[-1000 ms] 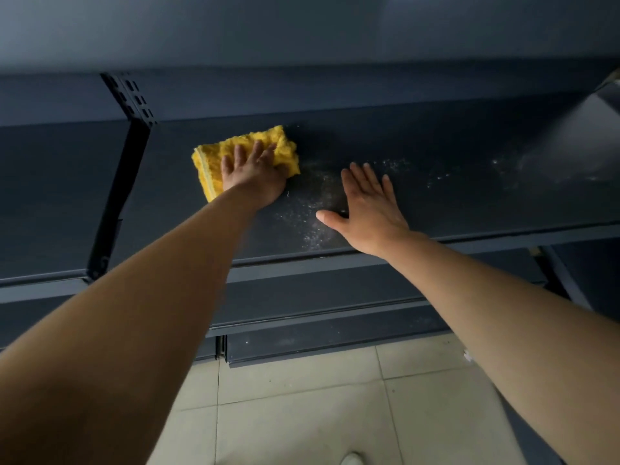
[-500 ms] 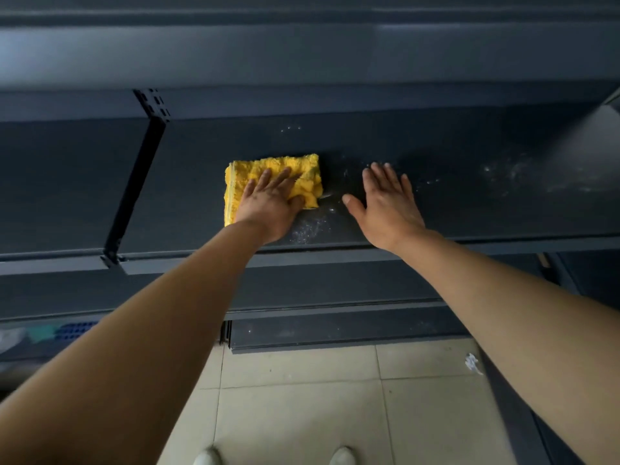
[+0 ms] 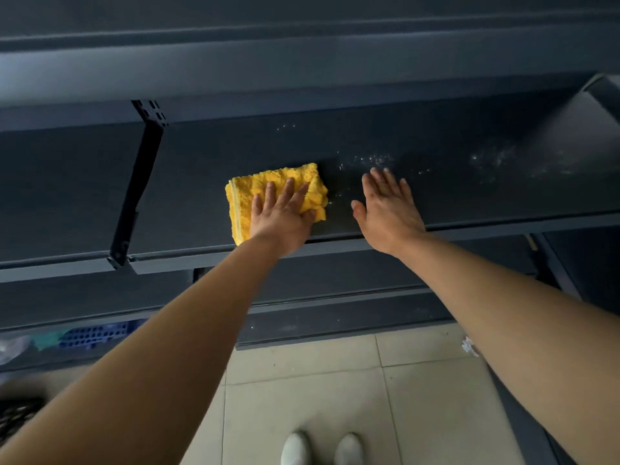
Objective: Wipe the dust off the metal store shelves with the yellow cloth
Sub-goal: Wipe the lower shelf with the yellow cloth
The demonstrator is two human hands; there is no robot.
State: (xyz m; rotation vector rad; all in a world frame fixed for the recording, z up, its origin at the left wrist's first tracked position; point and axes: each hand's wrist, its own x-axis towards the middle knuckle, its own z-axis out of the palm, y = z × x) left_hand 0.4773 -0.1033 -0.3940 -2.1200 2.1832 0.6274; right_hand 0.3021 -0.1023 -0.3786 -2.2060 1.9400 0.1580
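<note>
A dark metal shelf [image 3: 469,196] is carrying a folded yellow cloth [image 3: 268,182], which is lying flat near its front edge under the spread fingers of the left hand [image 3: 281,216]. The right hand [image 3: 389,213] is resting palm-down on the bare shelf just to the right of the cloth. Pale dust [image 3: 375,161] is speckling the surface beyond and right of that hand's fingertips.
</note>
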